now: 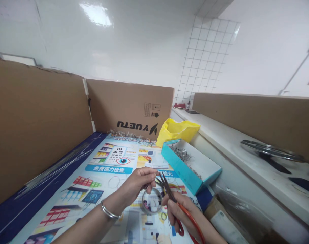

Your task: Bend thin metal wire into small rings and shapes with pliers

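Observation:
My left hand [141, 180] is closed in a pinch above the printed sheet [98, 196]. What its fingertips hold is too small to make out. My right hand [181, 206] grips scissors [170, 192] with dark blades and red handles. The blades point up and away, their tips right beside my left fingertips; a narrow gap shows between them. Beneath the hands lies a round, ring-shaped item [152, 211], perhaps a roll of tape, partly covered by the left fingers. Thin coloured wires lie around it, partly behind the scissors.
A teal box [181, 173] with tangled thin metal scraps stands to the right, by a yellow bag [178, 130]. Cardboard walls [106, 101] enclose the left and back. Wire bits [129, 135] line the far edge. A white ledge [220, 135] carries a round metal-rimmed object [273, 150].

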The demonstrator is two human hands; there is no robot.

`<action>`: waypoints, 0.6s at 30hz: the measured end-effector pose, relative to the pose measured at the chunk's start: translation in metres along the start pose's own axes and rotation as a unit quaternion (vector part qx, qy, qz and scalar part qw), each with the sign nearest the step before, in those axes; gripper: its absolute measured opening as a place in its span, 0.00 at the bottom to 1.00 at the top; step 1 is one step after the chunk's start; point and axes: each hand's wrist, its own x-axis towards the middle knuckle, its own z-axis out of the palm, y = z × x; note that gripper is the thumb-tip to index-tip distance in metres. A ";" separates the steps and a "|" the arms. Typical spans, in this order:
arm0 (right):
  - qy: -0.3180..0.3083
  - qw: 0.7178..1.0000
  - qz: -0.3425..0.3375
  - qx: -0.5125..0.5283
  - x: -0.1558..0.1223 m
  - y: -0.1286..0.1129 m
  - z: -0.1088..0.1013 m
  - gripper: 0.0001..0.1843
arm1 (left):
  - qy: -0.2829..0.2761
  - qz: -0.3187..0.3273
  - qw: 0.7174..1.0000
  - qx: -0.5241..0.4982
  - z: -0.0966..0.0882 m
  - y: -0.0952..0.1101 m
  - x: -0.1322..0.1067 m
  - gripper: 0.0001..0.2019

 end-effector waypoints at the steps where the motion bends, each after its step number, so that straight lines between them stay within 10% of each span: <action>1: -0.001 1.000 0.000 -0.001 0.000 0.001 0.000 0.24 | 0.001 -0.001 1.000 0.002 0.000 0.000 0.000 0.16; 18: -0.036 0.999 -0.003 0.007 0.000 0.002 -0.005 0.23 | -0.032 -0.006 0.999 -0.010 -0.007 0.002 0.000 0.13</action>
